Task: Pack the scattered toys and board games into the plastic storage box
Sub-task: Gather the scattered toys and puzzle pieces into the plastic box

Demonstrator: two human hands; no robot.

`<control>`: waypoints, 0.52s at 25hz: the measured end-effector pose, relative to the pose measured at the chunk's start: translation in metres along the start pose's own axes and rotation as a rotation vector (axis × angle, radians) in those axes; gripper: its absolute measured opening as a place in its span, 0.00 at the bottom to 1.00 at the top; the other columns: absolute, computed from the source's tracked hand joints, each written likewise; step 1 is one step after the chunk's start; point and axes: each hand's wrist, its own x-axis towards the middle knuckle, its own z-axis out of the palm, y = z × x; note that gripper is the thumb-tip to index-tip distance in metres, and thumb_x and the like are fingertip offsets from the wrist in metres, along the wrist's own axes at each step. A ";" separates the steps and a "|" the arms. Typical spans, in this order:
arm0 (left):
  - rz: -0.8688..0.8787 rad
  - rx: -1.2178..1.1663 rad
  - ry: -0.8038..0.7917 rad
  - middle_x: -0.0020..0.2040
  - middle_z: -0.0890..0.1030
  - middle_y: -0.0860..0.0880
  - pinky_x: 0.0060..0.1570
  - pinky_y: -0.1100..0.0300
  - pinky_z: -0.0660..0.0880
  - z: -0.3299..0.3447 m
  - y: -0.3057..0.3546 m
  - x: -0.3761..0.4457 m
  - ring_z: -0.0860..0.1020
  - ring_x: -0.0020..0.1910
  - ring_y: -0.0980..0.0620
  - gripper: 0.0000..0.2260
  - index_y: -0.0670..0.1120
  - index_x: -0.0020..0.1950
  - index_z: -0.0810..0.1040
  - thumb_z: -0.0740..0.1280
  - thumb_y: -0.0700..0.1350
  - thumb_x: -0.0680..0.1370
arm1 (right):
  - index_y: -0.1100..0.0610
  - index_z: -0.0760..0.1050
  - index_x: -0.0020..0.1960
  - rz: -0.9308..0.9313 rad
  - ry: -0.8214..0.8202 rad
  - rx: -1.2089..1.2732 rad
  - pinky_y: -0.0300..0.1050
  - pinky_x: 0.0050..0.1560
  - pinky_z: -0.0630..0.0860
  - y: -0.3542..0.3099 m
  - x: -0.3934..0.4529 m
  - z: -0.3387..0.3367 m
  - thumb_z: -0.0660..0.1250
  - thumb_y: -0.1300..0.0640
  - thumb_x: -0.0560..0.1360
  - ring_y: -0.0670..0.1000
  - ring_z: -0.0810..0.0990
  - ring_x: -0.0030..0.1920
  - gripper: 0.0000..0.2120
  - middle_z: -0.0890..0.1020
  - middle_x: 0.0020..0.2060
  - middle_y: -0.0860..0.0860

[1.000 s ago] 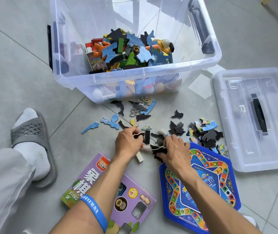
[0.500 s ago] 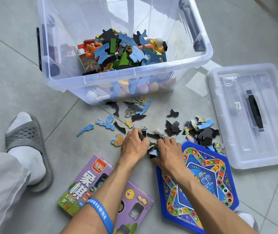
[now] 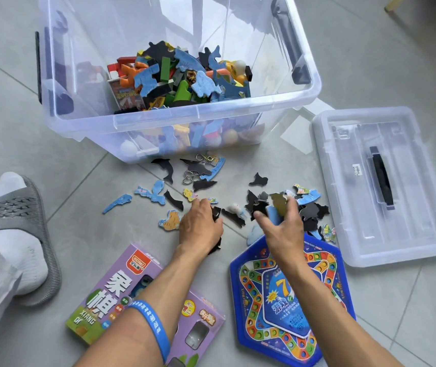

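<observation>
Clear box stands on the tiled floor at far centre, lid off, partly filled with puzzle pieces and toys heaped toward its near right side. Lid lies flat on the floor to the right, black handle up.

Loose pieces lie scattered on the floor between box and hands, blue ones to the left, black ones in the middle and right. Two metal rings lie just beside the box's near wall.

Left hand is knuckles-up on the floor, fingers curled round black pieces that show at its fingertips and under the palm. Right hand is raised just off the floor, fingers and thumb clamped on a small stack of pieces, a tan one on top.

Purple game box lies near left, partly under the left forearm, which wears a blue wristband. Blue hexagonal board lies near right, under the right forearm.

A foot in a grey slipper rests at far left
</observation>
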 end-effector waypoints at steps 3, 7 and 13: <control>-0.077 -0.147 0.049 0.44 0.79 0.47 0.40 0.54 0.72 -0.004 0.008 0.002 0.77 0.43 0.45 0.11 0.45 0.45 0.74 0.65 0.52 0.73 | 0.50 0.75 0.55 0.149 0.094 -0.094 0.46 0.45 0.76 0.015 0.025 -0.032 0.75 0.51 0.70 0.50 0.80 0.46 0.16 0.82 0.48 0.48; -0.284 -0.583 -0.019 0.31 0.81 0.45 0.36 0.51 0.74 -0.011 0.013 0.005 0.76 0.32 0.43 0.12 0.41 0.36 0.76 0.61 0.49 0.72 | 0.53 0.76 0.64 0.170 0.024 -0.348 0.42 0.55 0.72 0.047 0.049 -0.074 0.75 0.55 0.71 0.54 0.78 0.58 0.23 0.76 0.58 0.52; -0.365 -0.972 -0.269 0.32 0.74 0.43 0.25 0.62 0.62 -0.010 0.029 -0.009 0.71 0.25 0.48 0.06 0.43 0.41 0.74 0.58 0.37 0.74 | 0.52 0.65 0.71 0.116 -0.158 -0.482 0.46 0.58 0.72 0.054 0.065 -0.065 0.77 0.51 0.68 0.55 0.74 0.61 0.36 0.70 0.64 0.52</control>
